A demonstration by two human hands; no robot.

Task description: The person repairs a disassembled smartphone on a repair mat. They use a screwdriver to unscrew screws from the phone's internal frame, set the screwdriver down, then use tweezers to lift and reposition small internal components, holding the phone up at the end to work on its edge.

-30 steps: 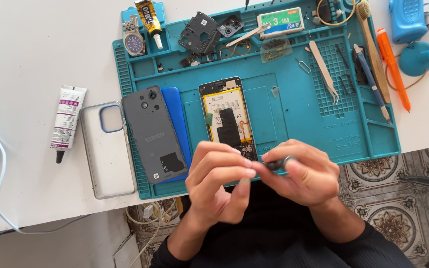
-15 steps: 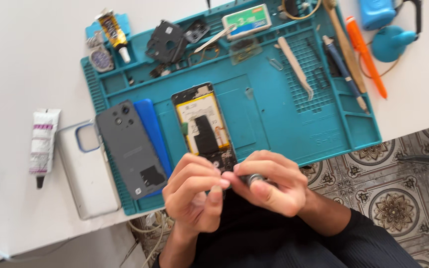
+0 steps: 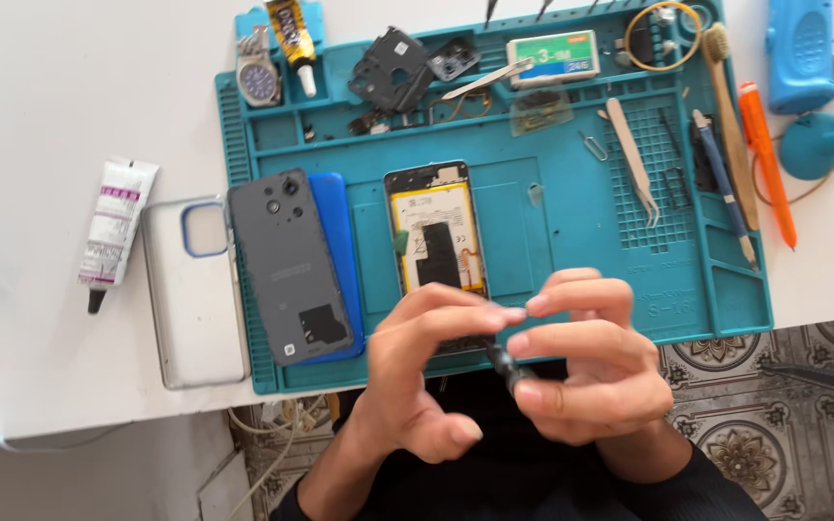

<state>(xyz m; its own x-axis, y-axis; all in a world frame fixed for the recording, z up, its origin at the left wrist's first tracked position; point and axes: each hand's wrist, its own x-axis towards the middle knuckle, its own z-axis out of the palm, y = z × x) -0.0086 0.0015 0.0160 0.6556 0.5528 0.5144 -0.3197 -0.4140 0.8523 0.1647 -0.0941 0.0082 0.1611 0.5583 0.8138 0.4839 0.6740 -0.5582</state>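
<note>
Both hands, left hand [image 3: 427, 376] and right hand [image 3: 591, 371], pinch a small dark tool [image 3: 506, 365] with fingers (over the opened phone [image 3: 433, 232])

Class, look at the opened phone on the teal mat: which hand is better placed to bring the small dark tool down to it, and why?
Right, probably. The right hand grips the small dark tool; the left hand only meets its tip, partly covering the opened phone.

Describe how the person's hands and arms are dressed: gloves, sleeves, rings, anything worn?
Both the left hand and the right hand are bare, with no gloves and no rings or watch visible. The forearms are bare too; dark sleeves begin near the frame's bottom edge.
</note>
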